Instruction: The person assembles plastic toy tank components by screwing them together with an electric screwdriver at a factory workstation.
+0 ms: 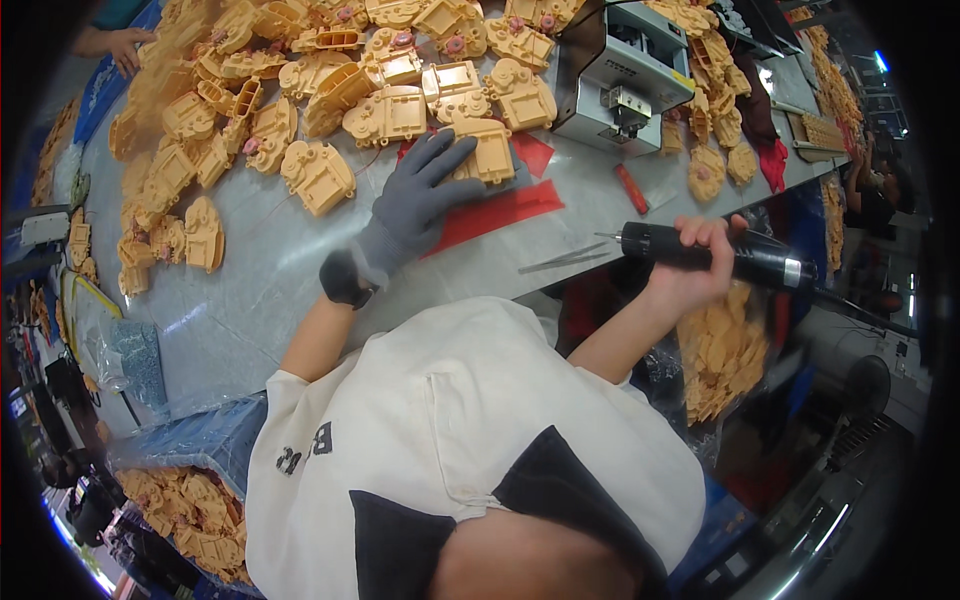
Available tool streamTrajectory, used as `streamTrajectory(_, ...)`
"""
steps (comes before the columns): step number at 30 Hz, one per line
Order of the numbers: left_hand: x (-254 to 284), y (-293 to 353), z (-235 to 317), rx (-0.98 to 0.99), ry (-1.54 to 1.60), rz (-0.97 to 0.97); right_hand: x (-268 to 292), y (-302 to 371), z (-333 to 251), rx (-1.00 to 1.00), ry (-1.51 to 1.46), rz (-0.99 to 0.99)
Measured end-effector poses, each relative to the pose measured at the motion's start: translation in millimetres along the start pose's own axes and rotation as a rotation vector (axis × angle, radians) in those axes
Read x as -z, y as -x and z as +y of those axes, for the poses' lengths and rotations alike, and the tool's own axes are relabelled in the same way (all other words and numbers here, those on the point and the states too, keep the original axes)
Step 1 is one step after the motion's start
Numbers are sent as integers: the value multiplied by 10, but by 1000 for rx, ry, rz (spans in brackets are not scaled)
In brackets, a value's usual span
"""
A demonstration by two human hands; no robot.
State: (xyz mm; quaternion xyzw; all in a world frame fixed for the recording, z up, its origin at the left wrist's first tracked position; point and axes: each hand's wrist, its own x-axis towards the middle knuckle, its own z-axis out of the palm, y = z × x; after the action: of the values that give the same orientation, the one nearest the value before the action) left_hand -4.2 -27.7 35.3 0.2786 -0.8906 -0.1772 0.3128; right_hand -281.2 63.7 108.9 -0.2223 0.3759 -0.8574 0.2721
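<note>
My left hand [412, 200], in a grey glove with a black band at the wrist, grips a yellow plastic housing [489, 152] at its left side, the fingers and thumb around its edge. The housing lies on the table by a red strip [510, 212]. Closed around a black electric screwdriver [775, 266] is my bare right hand [705, 258]. The screwdriver's thin bit points left, over the table's front edge and apart from the housing. Tweezers [565, 260] lie on the table below the red strip.
Many similar yellow housings [385, 115] are heaped across the back and left. A grey machine [620, 85] stands at the back right, with a small red stick-like item [631, 188] before it. Bags of yellow parts [725, 350] sit below the table. Another person's hand [125, 48] is at the far left.
</note>
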Motion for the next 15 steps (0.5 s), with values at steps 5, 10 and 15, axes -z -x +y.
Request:
streamTrajectory(5, 44, -20, 131, 145, 148, 13, -9, 11, 49, -30, -33, -9)
streamTrajectory(10, 58, -45, 125, 301, 189, 38, 5, -17, 45, -32, -45, -19)
streamTrajectory(15, -65, -131, 96, 337, -86, 72, -19, -5, 35, -36, -37, -25)
